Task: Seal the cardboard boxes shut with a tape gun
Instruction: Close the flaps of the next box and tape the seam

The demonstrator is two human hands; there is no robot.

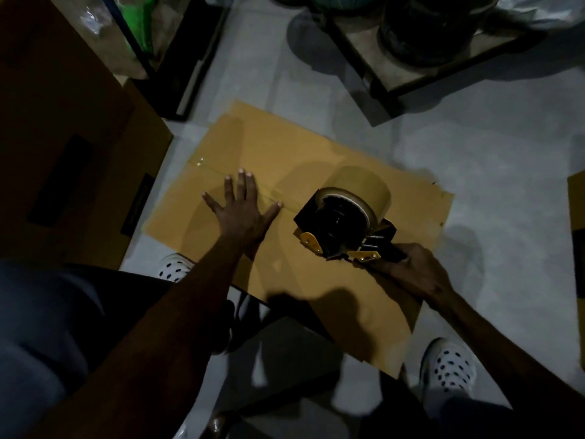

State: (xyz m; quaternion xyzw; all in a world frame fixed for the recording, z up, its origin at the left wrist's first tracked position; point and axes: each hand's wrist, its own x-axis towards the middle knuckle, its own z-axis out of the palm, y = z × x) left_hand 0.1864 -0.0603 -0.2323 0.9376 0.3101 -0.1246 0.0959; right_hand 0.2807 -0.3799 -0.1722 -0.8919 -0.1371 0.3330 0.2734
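Observation:
A brown cardboard box (316,153) lies on the grey floor in front of me, its top flaps closed. A strip of clear tape (221,176) runs along the centre seam from the left edge toward the middle. My left hand (242,207) presses flat on the box top with fingers spread, across the taped seam. My right hand (414,270) grips the handle of a black tape gun (342,223) with yellow tabs and a brown tape roll. The gun's front end sits on the seam just right of my left thumb.
A large dark cardboard box (63,137) stands at the left. Black metal racks (380,87) with dark round containers are at the back. Another box edge (577,217) shows at the far right. My feet in white perforated clogs (449,365) flank the box.

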